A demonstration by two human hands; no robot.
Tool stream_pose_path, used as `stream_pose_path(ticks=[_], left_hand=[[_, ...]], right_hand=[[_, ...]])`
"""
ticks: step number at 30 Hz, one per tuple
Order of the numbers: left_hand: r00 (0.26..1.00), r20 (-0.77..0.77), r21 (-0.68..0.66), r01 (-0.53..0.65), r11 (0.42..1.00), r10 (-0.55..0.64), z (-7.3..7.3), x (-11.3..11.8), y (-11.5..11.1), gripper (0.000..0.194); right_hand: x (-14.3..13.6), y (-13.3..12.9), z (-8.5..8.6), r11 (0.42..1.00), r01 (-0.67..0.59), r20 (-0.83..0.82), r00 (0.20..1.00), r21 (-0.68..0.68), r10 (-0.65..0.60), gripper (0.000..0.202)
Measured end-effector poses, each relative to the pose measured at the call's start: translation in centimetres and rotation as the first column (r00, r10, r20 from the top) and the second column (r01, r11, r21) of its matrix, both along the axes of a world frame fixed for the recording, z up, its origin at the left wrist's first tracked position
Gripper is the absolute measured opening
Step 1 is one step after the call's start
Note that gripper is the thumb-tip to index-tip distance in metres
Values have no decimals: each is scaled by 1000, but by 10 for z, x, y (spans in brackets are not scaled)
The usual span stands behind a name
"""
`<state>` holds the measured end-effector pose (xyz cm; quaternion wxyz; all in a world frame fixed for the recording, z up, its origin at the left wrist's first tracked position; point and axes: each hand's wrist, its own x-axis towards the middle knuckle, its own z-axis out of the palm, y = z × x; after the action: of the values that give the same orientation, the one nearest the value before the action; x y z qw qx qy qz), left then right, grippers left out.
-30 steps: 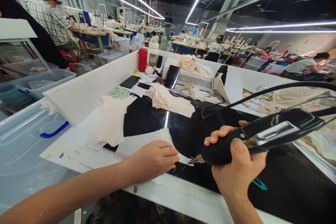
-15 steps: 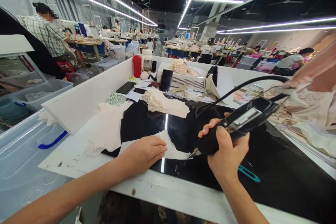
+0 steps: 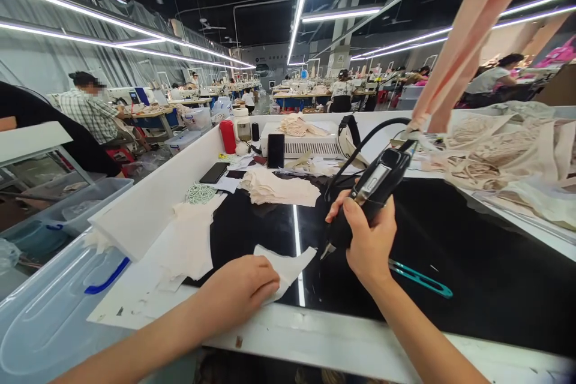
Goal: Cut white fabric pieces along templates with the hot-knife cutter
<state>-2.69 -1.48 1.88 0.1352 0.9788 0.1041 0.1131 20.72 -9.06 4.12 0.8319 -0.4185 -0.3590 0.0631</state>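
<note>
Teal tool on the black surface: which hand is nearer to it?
Right. The right hand, holding the black corded tool, is close beside the teal tool; the left hand, on the white piece, is farther left.

1 head-worn camera looks forward and down over both hands at close range, the room beyond

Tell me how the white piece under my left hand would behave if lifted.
The white piece looks thin, so it would probably sag when lifted. It narrows beyond the left hand, so that end could curl. The black surface looks glossy, so the piece may slide easily.
</note>
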Motion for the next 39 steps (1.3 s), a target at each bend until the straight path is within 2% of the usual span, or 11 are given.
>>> stream_pose_path(ticks=[4,5,8,11,18,29,39], left_hand=[[1000,11,32,13,999,-13,16,20,17,15],[998,20,47,53,998,-54,18,27,23,19],[961,-19,28,276,961,-276,19,48,40,43],[928,-95,-25,358,933,-359,16,61,52,55],[883,-198,-162,399,902,-426,13,66,60,55],[869,-262,-174,385,906,-420,14,69,64,41],[861,-294,-242,354,903,-416,15,70,66,43]], right_hand=[[-4,-3,1,999,-37,-11,999,-1,37,31],[-6,-4,1,999,-45,-16,999,5,45,31],[-9,-4,1,998,-61,-27,998,11,61,29],[-12,-3,0,998,-64,-37,997,-2,64,30],[-18,1,-2,996,-86,-35,996,-9,85,35],[-31,6,-4,991,-132,-22,991,-2,132,28],[-34,5,-8,988,-151,-1,989,-29,151,23]])
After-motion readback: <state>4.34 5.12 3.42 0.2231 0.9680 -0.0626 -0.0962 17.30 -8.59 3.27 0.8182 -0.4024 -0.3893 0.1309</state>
